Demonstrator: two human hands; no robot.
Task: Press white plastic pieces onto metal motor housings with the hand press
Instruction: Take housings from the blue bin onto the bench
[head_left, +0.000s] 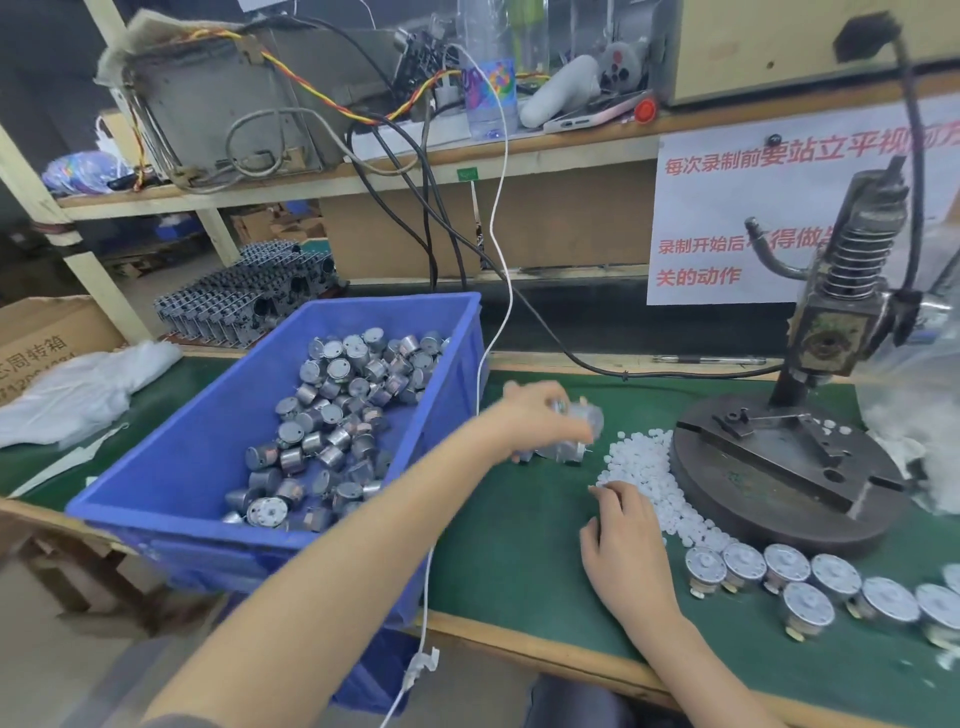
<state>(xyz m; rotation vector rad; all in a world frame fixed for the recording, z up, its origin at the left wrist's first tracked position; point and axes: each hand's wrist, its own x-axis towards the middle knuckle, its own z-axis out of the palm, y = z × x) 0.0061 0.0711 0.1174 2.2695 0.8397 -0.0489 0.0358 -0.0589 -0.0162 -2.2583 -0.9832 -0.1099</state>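
My left hand (540, 415) grips several metal motor housings (579, 426), blurred, just above the green mat right of the blue crate (171, 499). The crate holds many more housings (337, 410). My right hand (623, 540) rests on the mat with its fingertips at the edge of a pile of small white plastic pieces (649, 467). The hand press (789, 457) stands behind the pile on a round iron base, its spring column and lever at the right. A row of housings with white tops (810, 582) lies in front of the base.
A white cable (498, 291) hangs down past the crate's right side. A clear plastic bag (914, 415) sits right of the press. A white cloth (78, 389) and a cardboard box lie at left. A shelf with equipment and cables runs across the back.
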